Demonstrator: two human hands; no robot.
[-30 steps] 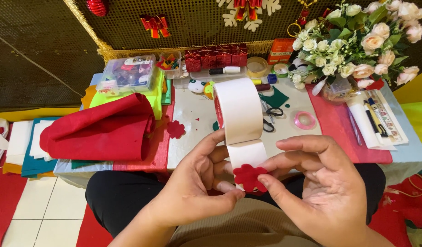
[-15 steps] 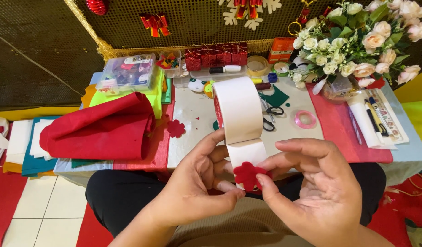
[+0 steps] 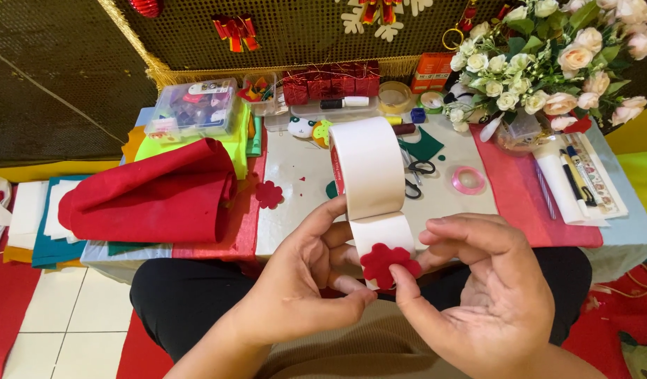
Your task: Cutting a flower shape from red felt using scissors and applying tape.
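Head view: the left hand [image 3: 302,281] pinches a wide white roll of tape [image 3: 366,167] above the lap; the right hand [image 3: 492,295], fingers curled, thumb presses a red flower-shaped felt cutout [image 3: 388,263] onto the tape's loose end.

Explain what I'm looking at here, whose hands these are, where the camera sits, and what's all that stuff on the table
The camera sits on a person's head and looks down, so these are that person's own bare hands. The left hand holds a wide roll of white tape, with a strip hanging loose. The right hand presses a small red felt flower against that strip. On the table lie a fold of red felt, another red flower, scissors, a pink ribbon spool, a clear box of supplies and a bouquet of pale flowers.
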